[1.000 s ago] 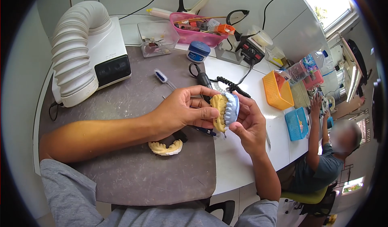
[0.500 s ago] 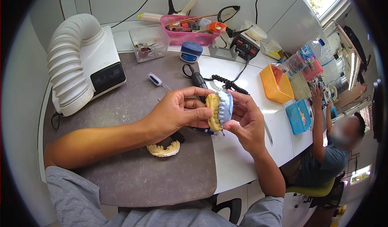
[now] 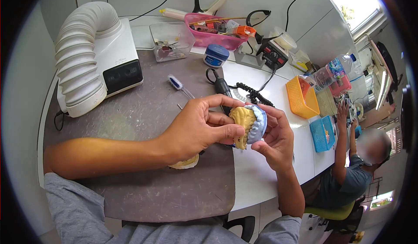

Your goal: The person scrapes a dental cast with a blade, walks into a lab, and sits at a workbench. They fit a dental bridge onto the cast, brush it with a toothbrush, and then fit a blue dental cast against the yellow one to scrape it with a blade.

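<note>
Between my two hands, above the bench, are two dental casts set tooth to tooth. My left hand (image 3: 213,124) grips the yellow dental cast (image 3: 242,120), with the thumb on its near face and the index finger along its top. The blue dental cast (image 3: 258,124) is pinched in my right hand (image 3: 276,135), thumb below and fingers behind. Part of each cast is covered by my fingers. Under my left wrist, another cream-coloured dental cast (image 3: 186,163) lies on the brown mat (image 3: 174,196), mostly hidden by the forearm.
A white hose unit (image 3: 117,48) stands at left. Behind my hands are a toothbrush (image 3: 176,82), a black handpiece (image 3: 222,87) with coiled cord, a blue-lidded jar (image 3: 216,55) and a pink basket (image 3: 213,37). Orange (image 3: 300,102) and blue baskets (image 3: 322,135) stand right, near a seated person (image 3: 352,174).
The joined casts have turned, so more of the yellow cast's outer face shows. They sit slightly further right and lower in view. My left forearm now covers more of the cast on the mat.
</note>
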A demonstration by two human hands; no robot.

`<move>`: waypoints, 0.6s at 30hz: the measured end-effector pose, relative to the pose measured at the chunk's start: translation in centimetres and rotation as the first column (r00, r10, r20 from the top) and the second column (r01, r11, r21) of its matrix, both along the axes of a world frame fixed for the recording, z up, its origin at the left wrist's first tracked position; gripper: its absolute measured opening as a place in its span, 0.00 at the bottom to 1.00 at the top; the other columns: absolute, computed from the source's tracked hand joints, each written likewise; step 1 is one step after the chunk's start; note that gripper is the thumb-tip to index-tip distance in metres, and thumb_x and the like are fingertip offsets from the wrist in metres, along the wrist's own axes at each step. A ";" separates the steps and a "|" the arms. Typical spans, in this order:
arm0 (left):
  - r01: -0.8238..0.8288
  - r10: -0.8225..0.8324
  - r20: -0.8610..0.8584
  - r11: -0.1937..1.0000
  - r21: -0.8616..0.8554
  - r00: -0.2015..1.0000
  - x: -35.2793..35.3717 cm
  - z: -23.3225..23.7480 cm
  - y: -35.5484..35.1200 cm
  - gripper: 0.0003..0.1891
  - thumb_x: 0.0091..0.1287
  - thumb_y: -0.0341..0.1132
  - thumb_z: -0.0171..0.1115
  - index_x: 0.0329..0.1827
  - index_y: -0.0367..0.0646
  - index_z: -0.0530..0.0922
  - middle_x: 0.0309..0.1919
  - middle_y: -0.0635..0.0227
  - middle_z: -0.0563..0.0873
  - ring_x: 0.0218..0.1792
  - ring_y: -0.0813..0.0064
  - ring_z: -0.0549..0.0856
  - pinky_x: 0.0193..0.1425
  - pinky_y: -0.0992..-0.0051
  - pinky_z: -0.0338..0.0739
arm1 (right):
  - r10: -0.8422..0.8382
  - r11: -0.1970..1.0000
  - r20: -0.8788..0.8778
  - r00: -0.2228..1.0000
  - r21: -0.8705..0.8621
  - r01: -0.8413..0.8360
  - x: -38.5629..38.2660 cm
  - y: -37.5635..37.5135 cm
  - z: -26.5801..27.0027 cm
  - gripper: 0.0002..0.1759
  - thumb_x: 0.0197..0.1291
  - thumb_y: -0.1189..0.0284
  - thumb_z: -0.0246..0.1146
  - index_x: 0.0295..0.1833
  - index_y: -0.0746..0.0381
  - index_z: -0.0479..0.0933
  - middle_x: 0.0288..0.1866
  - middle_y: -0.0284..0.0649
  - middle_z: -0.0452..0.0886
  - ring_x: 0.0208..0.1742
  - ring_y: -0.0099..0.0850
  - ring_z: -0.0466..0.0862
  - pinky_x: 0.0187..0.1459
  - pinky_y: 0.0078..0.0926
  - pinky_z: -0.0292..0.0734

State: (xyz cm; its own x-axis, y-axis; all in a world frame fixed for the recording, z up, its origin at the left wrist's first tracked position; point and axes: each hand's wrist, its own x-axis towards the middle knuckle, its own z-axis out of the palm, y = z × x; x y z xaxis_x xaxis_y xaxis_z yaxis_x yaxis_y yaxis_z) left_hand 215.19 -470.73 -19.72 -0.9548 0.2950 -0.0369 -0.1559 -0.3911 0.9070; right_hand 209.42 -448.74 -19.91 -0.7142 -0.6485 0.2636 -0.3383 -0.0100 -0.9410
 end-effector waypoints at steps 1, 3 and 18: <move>-0.002 0.002 0.002 1.000 0.006 1.000 0.1 0.2 0.0 0.26 0.64 0.31 0.68 0.64 0.37 0.70 0.41 0.59 0.87 0.42 0.77 0.86 0.48 0.78 0.83 | -0.009 1.000 0.014 1.000 -0.011 0.009 0.1 0.0 0.0 0.45 0.48 0.67 0.77 0.67 0.66 0.60 0.66 0.52 0.71 0.60 0.34 0.79 0.61 0.32 0.75; -0.019 0.018 0.027 1.000 0.021 0.999 0.4 0.5 0.1 0.26 0.63 0.32 0.69 0.63 0.37 0.70 0.39 0.59 0.87 0.39 0.77 0.87 0.45 0.79 0.84 | -0.018 1.000 0.029 0.999 -0.017 0.018 0.2 0.0 0.0 0.46 0.47 0.65 0.78 0.67 0.66 0.60 0.65 0.52 0.72 0.60 0.34 0.79 0.61 0.31 0.75; -0.076 0.073 0.084 0.996 0.037 0.994 0.9 0.7 0.3 0.25 0.63 0.34 0.69 0.60 0.34 0.72 0.37 0.59 0.88 0.37 0.79 0.87 0.41 0.82 0.83 | -0.065 0.998 0.080 0.995 -0.022 0.066 0.5 -0.1 -0.2 0.48 0.45 0.57 0.79 0.66 0.66 0.61 0.57 0.48 0.77 0.57 0.31 0.80 0.60 0.28 0.74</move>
State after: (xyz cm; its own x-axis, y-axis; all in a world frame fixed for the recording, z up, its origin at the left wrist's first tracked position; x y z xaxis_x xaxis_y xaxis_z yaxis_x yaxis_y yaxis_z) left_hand 216.05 -470.41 -19.06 -0.9683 0.2261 -0.1063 -0.1988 -0.4400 0.8757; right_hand 209.95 -448.81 -20.15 -0.7740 -0.5936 0.2202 -0.2638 -0.0138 -0.9645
